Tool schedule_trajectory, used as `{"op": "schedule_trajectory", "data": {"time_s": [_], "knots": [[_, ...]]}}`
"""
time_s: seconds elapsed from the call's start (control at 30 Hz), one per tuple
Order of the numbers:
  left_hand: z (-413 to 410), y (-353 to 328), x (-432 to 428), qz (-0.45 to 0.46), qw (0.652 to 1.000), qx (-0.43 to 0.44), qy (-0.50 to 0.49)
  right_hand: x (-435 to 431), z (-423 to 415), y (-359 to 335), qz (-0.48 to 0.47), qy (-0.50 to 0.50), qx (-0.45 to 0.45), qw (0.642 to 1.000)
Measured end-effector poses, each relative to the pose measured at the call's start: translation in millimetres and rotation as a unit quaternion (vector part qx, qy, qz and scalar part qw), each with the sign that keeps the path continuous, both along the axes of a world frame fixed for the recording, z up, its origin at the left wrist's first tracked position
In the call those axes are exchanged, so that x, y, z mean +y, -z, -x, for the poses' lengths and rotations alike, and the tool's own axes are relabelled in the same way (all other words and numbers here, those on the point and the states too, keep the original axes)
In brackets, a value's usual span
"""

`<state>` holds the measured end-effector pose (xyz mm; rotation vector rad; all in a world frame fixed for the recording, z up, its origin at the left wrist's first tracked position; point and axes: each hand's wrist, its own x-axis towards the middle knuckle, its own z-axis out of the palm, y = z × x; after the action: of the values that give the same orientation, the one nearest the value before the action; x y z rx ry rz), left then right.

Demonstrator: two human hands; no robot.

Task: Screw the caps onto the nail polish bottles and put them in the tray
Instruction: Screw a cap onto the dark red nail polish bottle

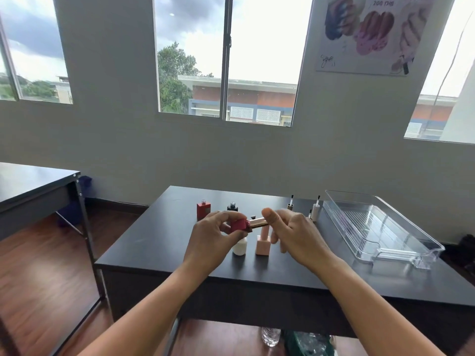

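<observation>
From the head camera, the left hand (214,238) grips a red bottle (237,225) above the middle of the dark bench (154,242), its fingers curled round the bottle's body. The right hand (295,235) pinches a gold cap (258,222) with its thumb up and fingers curled. The cap lies sideways, its end meeting the neck of the red bottle.

Just below the hands, a white bottle (240,247) and a pink bottle (263,244) stand on the bench side by side. Farther back stand 2 uncapped bottles, an orange-red one (203,209) and a dark one (232,207).

To the right, 2 brush caps (290,205) (315,210) stand with their brushes pointing up. Beside them, a clear plastic tray (331,204) lies on the right part of the bench, well apart from both hands.
</observation>
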<state>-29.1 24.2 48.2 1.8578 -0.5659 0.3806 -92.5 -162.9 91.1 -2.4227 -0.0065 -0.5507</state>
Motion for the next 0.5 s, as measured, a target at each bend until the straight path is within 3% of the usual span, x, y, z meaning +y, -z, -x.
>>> {"op": "schedule_trajectory", "data": {"time_s": [0.23, 0.5], "knots": [[-1, -1, 0, -0.004, 1.0, -0.005, -0.005, -3, -1, 7, -0.007, -0.029, -0.051, 0.998], [4, 3, -1, -0.017, 1.0, -0.018, 0.003, 3, 5, -3, -0.005, 0.011, -0.011, 1.0]]}}
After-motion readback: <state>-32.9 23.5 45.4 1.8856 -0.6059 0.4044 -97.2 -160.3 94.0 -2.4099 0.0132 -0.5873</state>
